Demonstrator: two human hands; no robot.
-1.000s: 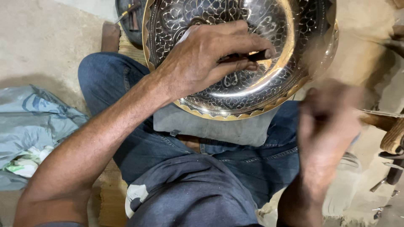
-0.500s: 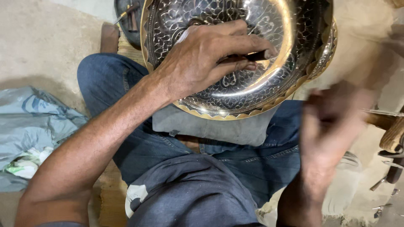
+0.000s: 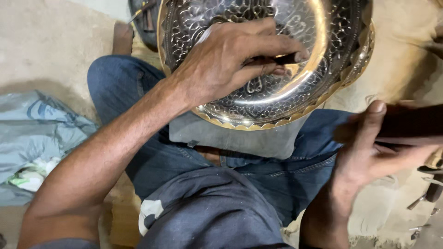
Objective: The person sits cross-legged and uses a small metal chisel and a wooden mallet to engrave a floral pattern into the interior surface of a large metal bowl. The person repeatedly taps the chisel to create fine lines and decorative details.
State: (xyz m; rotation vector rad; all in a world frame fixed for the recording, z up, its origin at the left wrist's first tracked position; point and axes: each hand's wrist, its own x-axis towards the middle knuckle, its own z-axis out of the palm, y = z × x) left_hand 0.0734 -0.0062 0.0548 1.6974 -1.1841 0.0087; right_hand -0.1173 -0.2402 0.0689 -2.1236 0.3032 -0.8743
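The large engraved brass bowl [image 3: 258, 60] is resting tilted on a grey pad [image 3: 240, 138] across my lap, and I am judging its surface mostly covered with chased floral pattern, with detail work continuing near the centre. My left hand [image 3: 230, 60] is lying inside the bowl, fingers pinching a slim dark chisel [image 3: 286, 58]. My right hand [image 3: 369, 147] is hanging beside the rim, fingers wrapping a dark wooden mallet [image 3: 410, 122].

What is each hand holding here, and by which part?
The left hand pinches a thin dark tool along its shaft, tip against the engraved metal bowl. The right hand grips a dark wooden handle near its end; its head is out of view.
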